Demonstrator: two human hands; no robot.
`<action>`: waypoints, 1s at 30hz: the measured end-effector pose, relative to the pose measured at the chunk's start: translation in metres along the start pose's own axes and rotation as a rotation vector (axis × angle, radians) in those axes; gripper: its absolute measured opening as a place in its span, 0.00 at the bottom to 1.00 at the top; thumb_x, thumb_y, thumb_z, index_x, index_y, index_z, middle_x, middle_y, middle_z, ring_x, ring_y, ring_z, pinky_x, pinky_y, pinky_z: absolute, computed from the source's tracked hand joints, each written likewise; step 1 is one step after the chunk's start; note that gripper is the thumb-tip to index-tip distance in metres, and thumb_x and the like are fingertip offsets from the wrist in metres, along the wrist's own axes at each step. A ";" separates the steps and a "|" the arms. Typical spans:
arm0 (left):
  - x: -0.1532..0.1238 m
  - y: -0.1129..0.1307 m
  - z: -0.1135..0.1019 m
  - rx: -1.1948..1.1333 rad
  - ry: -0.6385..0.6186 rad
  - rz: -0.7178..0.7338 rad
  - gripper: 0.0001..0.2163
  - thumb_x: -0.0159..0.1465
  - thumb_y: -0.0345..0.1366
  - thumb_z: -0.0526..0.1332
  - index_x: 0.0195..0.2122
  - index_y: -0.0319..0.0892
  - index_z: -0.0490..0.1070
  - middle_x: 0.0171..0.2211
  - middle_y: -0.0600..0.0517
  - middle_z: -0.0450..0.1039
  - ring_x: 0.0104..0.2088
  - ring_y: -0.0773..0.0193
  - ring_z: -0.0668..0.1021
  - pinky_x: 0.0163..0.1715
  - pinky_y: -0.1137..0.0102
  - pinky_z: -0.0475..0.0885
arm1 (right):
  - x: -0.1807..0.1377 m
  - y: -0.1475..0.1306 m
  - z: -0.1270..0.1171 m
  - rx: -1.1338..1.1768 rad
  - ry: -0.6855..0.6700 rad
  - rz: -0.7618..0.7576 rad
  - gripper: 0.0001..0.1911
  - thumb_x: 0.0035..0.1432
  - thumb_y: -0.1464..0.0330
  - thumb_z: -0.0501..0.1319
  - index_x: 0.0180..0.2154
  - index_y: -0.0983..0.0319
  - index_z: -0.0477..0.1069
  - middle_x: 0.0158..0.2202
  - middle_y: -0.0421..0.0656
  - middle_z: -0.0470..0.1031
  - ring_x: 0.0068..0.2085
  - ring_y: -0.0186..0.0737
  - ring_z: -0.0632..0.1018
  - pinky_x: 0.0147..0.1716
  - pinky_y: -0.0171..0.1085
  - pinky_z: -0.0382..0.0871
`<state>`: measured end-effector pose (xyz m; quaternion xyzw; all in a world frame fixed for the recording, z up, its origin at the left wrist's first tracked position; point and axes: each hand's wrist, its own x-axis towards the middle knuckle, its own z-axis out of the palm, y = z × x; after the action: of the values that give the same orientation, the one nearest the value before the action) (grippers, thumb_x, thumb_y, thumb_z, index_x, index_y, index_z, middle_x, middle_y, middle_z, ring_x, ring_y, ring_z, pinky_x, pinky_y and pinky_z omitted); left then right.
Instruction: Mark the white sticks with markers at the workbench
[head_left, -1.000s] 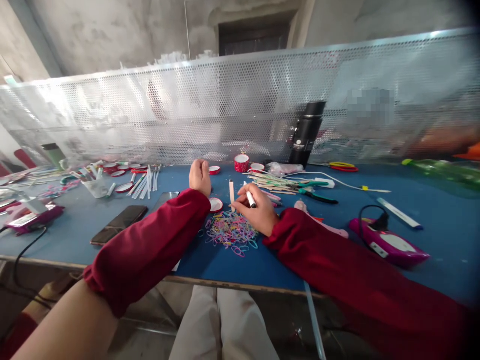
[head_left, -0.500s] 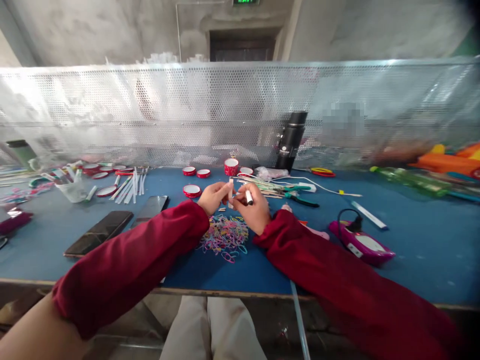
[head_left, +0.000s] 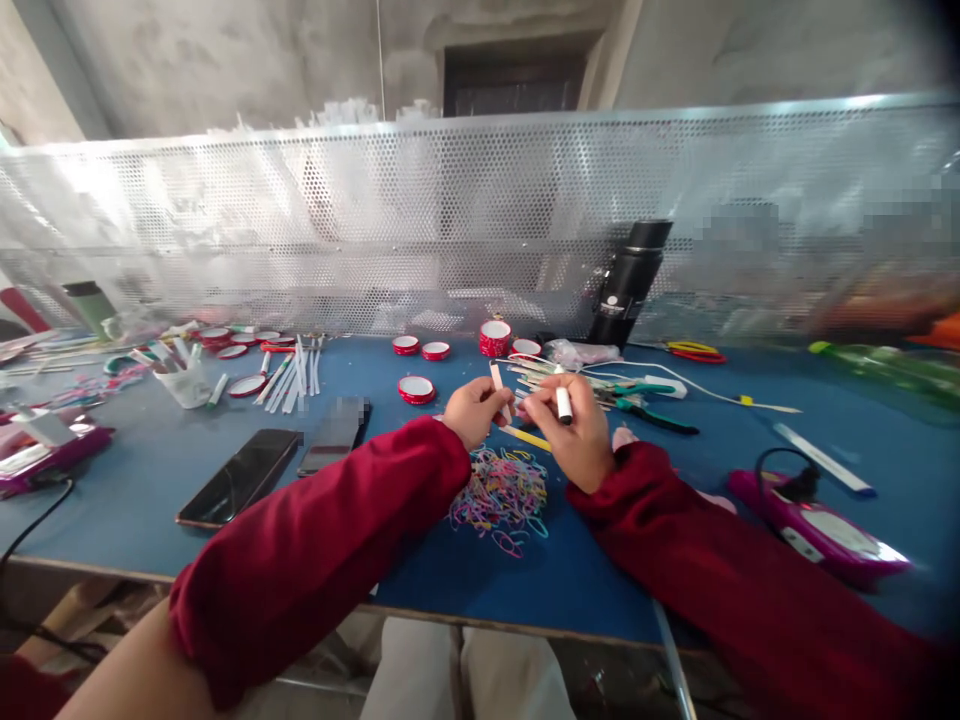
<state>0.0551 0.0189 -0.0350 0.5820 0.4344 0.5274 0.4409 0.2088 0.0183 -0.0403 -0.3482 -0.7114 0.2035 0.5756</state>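
Observation:
My left hand (head_left: 476,412) pinches a small pale flat stick (head_left: 498,378) that stands up between thumb and fingers. In my right hand (head_left: 576,428) is a white marker (head_left: 564,402) with a black end, its other end hidden by the fingers. The right fingertips come close to the pale stick; whether they touch it I cannot tell. Just below the hands shows a yellow strip (head_left: 531,438), and nearer to me lies a loose heap of coloured rubber bands (head_left: 501,495).
Two phones (head_left: 238,478) lie on the left. Red-edged tape rolls (head_left: 416,390), green-handled pliers (head_left: 656,415) and a black flask (head_left: 632,285) stand or lie beyond the hands. A purple power strip (head_left: 825,530) is at right. Perforated metal panel (head_left: 360,200) closes the table's back.
The view has turned left, so everything sits further right in it. Both hands keep their holds, slightly further apart. The yellow strip now shows below them.

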 end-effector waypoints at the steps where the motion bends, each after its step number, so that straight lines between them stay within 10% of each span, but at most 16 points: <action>1: 0.000 0.000 0.001 -0.016 -0.004 -0.029 0.10 0.61 0.42 0.57 0.29 0.40 0.64 0.24 0.55 0.70 0.20 0.73 0.70 0.19 0.76 0.59 | 0.000 -0.002 -0.001 0.039 -0.021 0.005 0.14 0.56 0.59 0.61 0.42 0.56 0.62 0.30 0.40 0.76 0.30 0.42 0.78 0.34 0.42 0.72; 9: -0.007 -0.003 0.002 0.041 -0.107 -0.037 0.13 0.61 0.46 0.56 0.30 0.40 0.64 0.25 0.54 0.70 0.18 0.74 0.67 0.17 0.76 0.58 | -0.006 -0.018 -0.007 0.180 0.019 -0.013 0.20 0.65 0.57 0.46 0.49 0.59 0.68 0.28 0.41 0.73 0.25 0.38 0.72 0.29 0.42 0.70; 30: -0.014 0.009 -0.002 -0.013 -0.224 -0.191 0.09 0.60 0.40 0.60 0.36 0.40 0.65 0.26 0.53 0.72 0.19 0.72 0.73 0.19 0.75 0.67 | -0.011 -0.024 -0.015 -0.013 -0.004 -0.062 0.08 0.57 0.65 0.59 0.40 0.56 0.68 0.32 0.42 0.75 0.31 0.43 0.77 0.31 0.42 0.72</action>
<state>0.0525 0.0035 -0.0296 0.5906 0.4323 0.4176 0.5385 0.2182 -0.0071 -0.0274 -0.3295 -0.7242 0.1815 0.5779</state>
